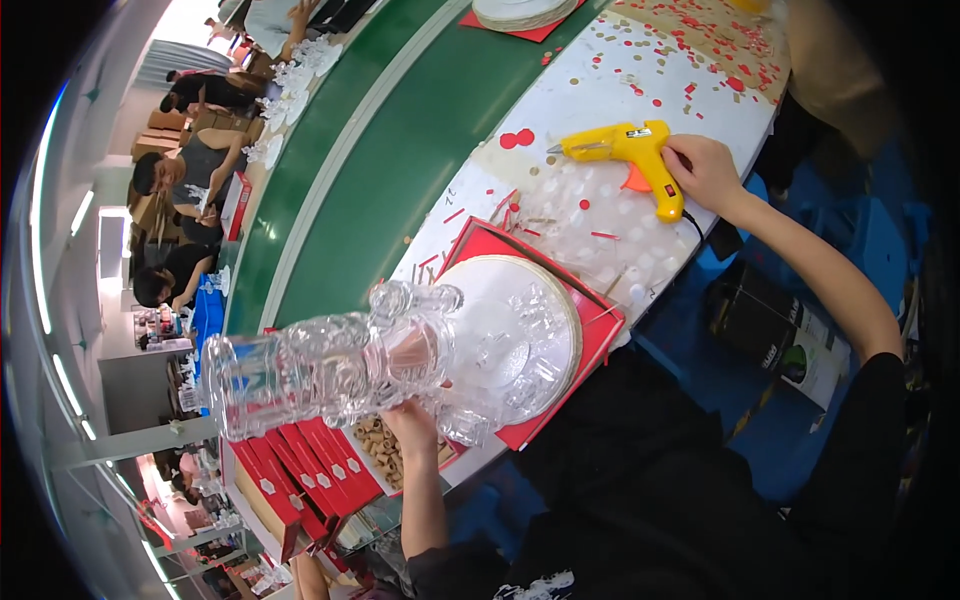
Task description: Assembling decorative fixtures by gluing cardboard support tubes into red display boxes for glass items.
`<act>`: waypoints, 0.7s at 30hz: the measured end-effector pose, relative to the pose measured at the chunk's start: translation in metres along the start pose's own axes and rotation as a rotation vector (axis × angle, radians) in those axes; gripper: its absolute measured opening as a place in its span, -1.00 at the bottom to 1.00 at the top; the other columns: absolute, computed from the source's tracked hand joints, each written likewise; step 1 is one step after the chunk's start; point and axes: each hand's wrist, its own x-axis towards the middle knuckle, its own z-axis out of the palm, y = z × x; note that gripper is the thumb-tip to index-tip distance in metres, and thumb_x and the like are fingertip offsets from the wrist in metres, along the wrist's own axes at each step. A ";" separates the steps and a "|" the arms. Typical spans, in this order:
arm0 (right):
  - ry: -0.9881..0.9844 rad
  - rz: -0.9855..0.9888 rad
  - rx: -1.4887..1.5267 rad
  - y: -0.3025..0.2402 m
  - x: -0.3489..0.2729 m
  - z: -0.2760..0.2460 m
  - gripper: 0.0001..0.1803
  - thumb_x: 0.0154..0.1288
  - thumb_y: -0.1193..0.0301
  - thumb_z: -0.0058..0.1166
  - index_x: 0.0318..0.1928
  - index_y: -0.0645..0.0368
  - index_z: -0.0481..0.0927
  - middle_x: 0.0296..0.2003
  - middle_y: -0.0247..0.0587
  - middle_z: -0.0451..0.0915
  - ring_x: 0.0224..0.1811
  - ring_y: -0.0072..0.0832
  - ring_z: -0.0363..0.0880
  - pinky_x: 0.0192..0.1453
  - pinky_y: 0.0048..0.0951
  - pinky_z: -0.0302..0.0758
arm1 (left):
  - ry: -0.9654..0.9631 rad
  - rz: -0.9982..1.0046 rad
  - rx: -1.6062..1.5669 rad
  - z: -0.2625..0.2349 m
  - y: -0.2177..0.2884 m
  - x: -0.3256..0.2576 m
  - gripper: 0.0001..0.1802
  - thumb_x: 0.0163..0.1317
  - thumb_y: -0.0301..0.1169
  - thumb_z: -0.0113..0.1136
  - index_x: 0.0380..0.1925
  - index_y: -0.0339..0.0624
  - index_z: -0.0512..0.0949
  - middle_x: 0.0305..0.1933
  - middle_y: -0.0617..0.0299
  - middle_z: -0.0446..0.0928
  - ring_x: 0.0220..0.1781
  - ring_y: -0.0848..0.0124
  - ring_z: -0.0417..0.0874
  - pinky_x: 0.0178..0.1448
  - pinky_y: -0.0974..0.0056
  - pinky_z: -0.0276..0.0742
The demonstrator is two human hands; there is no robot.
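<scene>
My left hand (413, 420) grips a tall clear crystal-like piece (320, 365) made of stacked faceted tiers, held on its side above the bench edge. Its right end lies over a round white plate (545, 290) that rests on a red square board (600, 330). My right hand (703, 172) is closed on the handle of a yellow glue gun (625, 148), whose nozzle points left and which lies on the white worktop (640, 90).
Red and tan scraps (700, 40) litter the far worktop. A green conveyor belt (400, 130) runs beside it, with other people (185, 180) seated along it. Red boxes (310, 470) and a tray of tan tubes (380, 445) sit near my left hand. A cardboard box (780, 340) stands on the blue floor.
</scene>
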 end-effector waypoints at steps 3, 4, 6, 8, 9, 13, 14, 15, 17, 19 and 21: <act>0.021 0.024 0.019 0.002 -0.003 -0.001 -0.80 0.29 0.38 0.01 -0.33 0.28 0.58 -0.47 -0.02 0.56 -0.46 -0.17 0.53 -0.37 -0.30 0.43 | -0.031 -0.019 0.023 0.017 0.012 0.010 -0.06 0.27 0.35 -0.22 0.11 -0.46 0.36 -0.06 0.01 0.53 -0.17 0.25 0.64 -0.20 0.15 0.64; 0.039 0.005 0.012 0.003 -0.002 0.000 -0.79 0.29 0.35 0.00 -0.36 0.25 0.57 -0.50 -0.03 0.56 -0.47 -0.15 0.53 -0.38 -0.26 0.43 | -0.014 -0.026 0.037 0.021 0.015 0.010 -0.07 0.28 0.34 -0.21 0.12 -0.46 0.35 -0.06 0.00 0.53 -0.19 0.25 0.64 -0.18 0.16 0.63; 0.055 -0.009 0.008 0.001 0.000 0.000 -0.77 0.29 0.33 -0.02 -0.38 0.22 0.57 -0.52 -0.04 0.55 -0.48 -0.13 0.53 -0.39 -0.22 0.43 | 0.045 0.006 0.100 0.014 0.001 0.011 -0.18 0.32 0.28 -0.19 -0.08 -0.43 0.43 -0.17 0.07 0.51 -0.25 0.31 0.63 -0.25 0.22 0.56; 0.002 0.000 -0.025 0.001 0.000 -0.001 -0.79 0.30 0.37 0.01 -0.31 0.28 0.59 -0.46 -0.02 0.57 -0.45 -0.18 0.54 -0.36 -0.30 0.44 | -0.009 -0.023 0.080 0.008 -0.006 0.016 -0.32 0.37 0.22 -0.21 -0.39 -0.29 0.38 -0.40 0.24 0.37 -0.29 0.34 0.64 -0.34 0.31 0.41; 0.012 -0.009 -0.031 0.003 -0.001 0.002 -0.79 0.30 0.37 0.01 -0.30 0.27 0.59 -0.46 -0.02 0.57 -0.45 -0.17 0.54 -0.36 -0.29 0.44 | -0.012 -0.033 0.075 0.021 0.005 0.022 -0.32 0.37 0.22 -0.21 -0.39 -0.29 0.38 -0.40 0.24 0.37 -0.29 0.34 0.64 -0.34 0.31 0.41; 0.027 -0.033 -0.028 0.006 -0.005 0.004 -0.79 0.30 0.36 0.01 -0.30 0.26 0.58 -0.46 -0.02 0.57 -0.45 -0.16 0.54 -0.37 -0.29 0.43 | 0.033 -0.071 -0.106 0.045 0.039 0.032 -0.36 0.40 0.21 -0.27 -0.56 -0.16 0.20 -0.54 0.36 0.14 -0.39 0.33 0.62 -0.35 0.36 0.29; 0.034 -0.026 -0.036 0.006 -0.004 0.003 -0.78 0.31 0.34 -0.01 -0.32 0.25 0.58 -0.47 -0.03 0.57 -0.46 -0.14 0.54 -0.37 -0.28 0.44 | 0.017 -0.094 -0.089 0.044 0.041 0.032 -0.36 0.40 0.20 -0.27 -0.56 -0.16 0.19 -0.55 0.36 0.12 -0.42 0.32 0.61 -0.33 0.35 0.31; 0.039 -0.019 -0.044 0.005 -0.004 0.002 -0.76 0.31 0.32 -0.03 -0.34 0.23 0.58 -0.48 -0.04 0.57 -0.46 -0.13 0.54 -0.37 -0.27 0.44 | 0.041 -0.130 -0.089 0.044 0.043 0.031 -0.40 0.43 0.15 -0.25 -0.55 -0.16 0.20 -0.51 0.35 0.16 -0.45 0.33 0.59 -0.31 0.34 0.32; 0.039 -0.017 -0.048 0.002 -0.004 0.001 -0.76 0.32 0.32 -0.03 -0.34 0.23 0.58 -0.48 -0.04 0.57 -0.46 -0.12 0.54 -0.37 -0.27 0.44 | 0.110 -0.079 -0.076 0.041 0.022 0.020 -0.42 0.45 0.11 -0.24 -0.54 -0.17 0.22 -0.50 0.35 0.17 -0.46 0.35 0.57 -0.30 0.36 0.33; 0.042 -0.019 -0.054 0.000 -0.002 0.004 -0.76 0.32 0.32 -0.03 -0.33 0.23 0.58 -0.48 -0.04 0.57 -0.45 -0.12 0.54 -0.37 -0.27 0.44 | 0.174 0.059 -0.028 0.039 -0.003 0.009 -0.49 0.48 0.00 -0.19 -0.48 -0.22 0.30 -0.47 0.34 0.19 -0.46 0.41 0.46 -0.32 0.34 0.41; 0.020 -0.022 -0.056 0.003 -0.002 0.008 -0.75 0.33 0.31 -0.04 -0.32 0.23 0.58 -0.46 -0.04 0.58 -0.44 -0.12 0.54 -0.37 -0.27 0.44 | 0.157 -0.051 -0.121 0.047 0.024 0.021 -0.50 0.47 -0.02 -0.17 -0.46 -0.24 0.32 -0.46 0.33 0.21 -0.47 0.42 0.43 -0.35 0.30 0.45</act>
